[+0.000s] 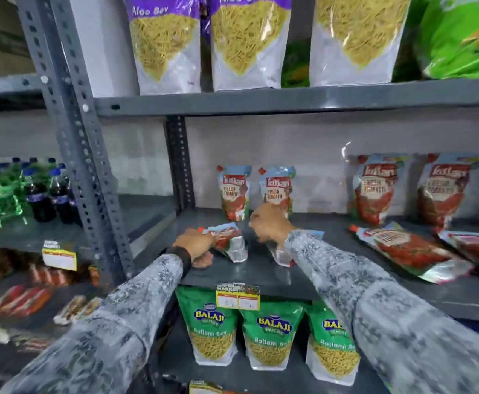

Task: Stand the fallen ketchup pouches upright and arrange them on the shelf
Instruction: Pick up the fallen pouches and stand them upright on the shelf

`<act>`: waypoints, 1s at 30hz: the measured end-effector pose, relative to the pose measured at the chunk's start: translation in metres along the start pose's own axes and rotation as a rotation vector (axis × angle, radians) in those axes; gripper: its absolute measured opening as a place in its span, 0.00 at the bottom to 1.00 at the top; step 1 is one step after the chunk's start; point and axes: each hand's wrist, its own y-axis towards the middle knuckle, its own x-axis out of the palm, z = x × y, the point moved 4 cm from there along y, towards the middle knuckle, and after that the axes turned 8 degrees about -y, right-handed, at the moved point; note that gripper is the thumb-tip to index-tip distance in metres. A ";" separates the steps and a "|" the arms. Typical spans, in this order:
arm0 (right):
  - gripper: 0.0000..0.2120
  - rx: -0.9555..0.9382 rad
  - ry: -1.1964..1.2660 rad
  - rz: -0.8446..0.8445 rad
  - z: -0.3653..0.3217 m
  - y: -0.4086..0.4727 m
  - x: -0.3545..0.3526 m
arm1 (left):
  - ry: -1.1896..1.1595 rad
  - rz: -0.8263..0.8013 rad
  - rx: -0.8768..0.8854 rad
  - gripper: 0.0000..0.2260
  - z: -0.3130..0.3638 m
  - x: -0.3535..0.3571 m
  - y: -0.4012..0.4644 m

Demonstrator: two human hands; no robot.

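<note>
**Four pouches stand, at least four are left**

On the grey metal shelf (255, 268) four ketchup pouches already stand against the back wall: two small ones (234, 191) near the middle and two big ones (374, 189) at the right. The work is perhaps half done. The left hand (197, 247) is closed around a fallen small pouch (228, 241), which lies tilted near the front. The right hand (269, 223) is over a second small pouch (282, 253), with fingers bent down; whether it grips it I cannot tell, because the wrist hides most of it. At the right, a big pouch (408, 251) lies flat, and one more (477, 247) is beside it at the frame edge.

This is a shop rack of perforated steel. Sev bags (164, 44) stand on the shelf above, green Balaji bags (212, 328) on the one below, and dark bottles (39, 194) on the neighbour rack at the left.
</note>
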 end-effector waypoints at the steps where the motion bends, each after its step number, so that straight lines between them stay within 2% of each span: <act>1: 0.14 0.011 -0.022 -0.085 0.001 0.008 0.007 | -0.070 -0.008 -0.049 0.15 -0.003 0.003 0.004; 3: 0.11 0.052 0.067 -0.206 0.003 0.020 0.017 | -0.147 -0.004 -0.097 0.16 -0.006 0.003 0.011; 6: 0.01 0.148 0.177 -0.324 0.006 0.031 0.031 | -0.291 -0.056 -0.182 0.11 -0.014 0.006 0.015; 8: 0.04 0.192 0.238 -0.387 0.007 0.036 0.038 | -0.408 -0.083 -0.221 0.03 -0.019 0.009 0.013; 11: 0.07 0.253 0.389 -0.434 0.011 0.041 0.043 | -0.534 -0.074 -0.218 0.07 -0.026 0.015 0.019; 15: 0.06 0.276 0.635 -0.304 0.006 0.044 0.038 | -0.496 -0.001 -0.105 0.08 -0.017 0.004 0.025; 19: 0.08 0.260 0.842 -0.104 -0.008 0.057 0.041 | -0.412 0.103 0.160 0.08 0.000 -0.030 0.037; 22: 0.06 0.210 0.834 0.070 -0.018 0.063 0.047 | -0.293 0.192 0.378 0.08 0.004 -0.048 0.043; 25: 0.09 0.178 0.792 0.174 -0.026 0.066 0.059 | -0.182 0.257 0.502 0.08 -0.002 -0.055 0.049; 30: 0.10 0.180 0.682 0.211 -0.028 0.060 0.094 | -0.185 0.256 0.469 0.07 -0.039 -0.051 0.062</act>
